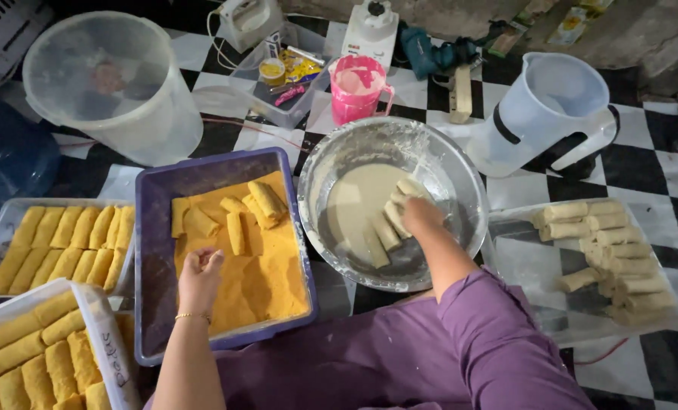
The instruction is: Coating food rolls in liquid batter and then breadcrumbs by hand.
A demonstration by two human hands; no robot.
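right hand (421,214) holds perhaps three rolls (396,206).

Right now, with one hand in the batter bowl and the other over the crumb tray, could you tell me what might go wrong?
The right hand is dipping pale rolls in the round metal bowl of batter; carried across, they may drip onto the checkered floor. The left hand hovers over the purple plastic tray of orange crumbs; batter dripped in could clump the crumbs.

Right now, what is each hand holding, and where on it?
The right hand grips a pale rolled pastry at its lower end, over the round metal batter bowl. The left hand is curled; whether it holds anything cannot be told.
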